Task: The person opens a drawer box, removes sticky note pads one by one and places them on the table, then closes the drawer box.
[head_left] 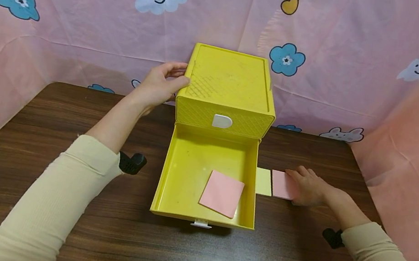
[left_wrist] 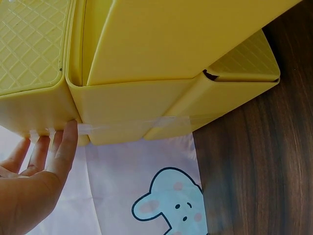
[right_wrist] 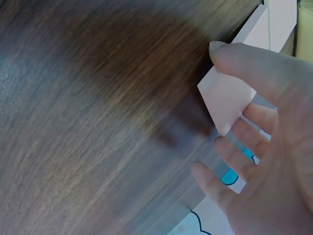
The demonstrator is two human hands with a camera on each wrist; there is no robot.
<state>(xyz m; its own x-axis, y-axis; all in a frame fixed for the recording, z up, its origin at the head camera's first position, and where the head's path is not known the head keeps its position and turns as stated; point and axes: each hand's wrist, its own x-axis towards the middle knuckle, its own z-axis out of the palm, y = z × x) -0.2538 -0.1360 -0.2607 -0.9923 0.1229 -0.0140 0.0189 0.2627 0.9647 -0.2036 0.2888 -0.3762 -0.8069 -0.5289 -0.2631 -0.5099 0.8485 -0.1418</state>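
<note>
Between thumb (right_wrist: 239, 56) and fingers (right_wrist: 234, 152), the right hand (head_left: 311, 187) pinches the rightmost pink pad (head_left: 282, 186).

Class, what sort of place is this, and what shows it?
Probably an indoor tabletop workspace: a dark wood-grain table, pink cartoon-print cloth hung behind it, and a yellow drawer unit standing on it.

Head view forward-down, wrist views closer, tabletop (head_left: 113, 234) shared

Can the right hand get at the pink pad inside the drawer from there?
Probably yes: the drawer is pulled open and nothing covers that pink pad, though the right hand would have to lift over the side wall.
</note>
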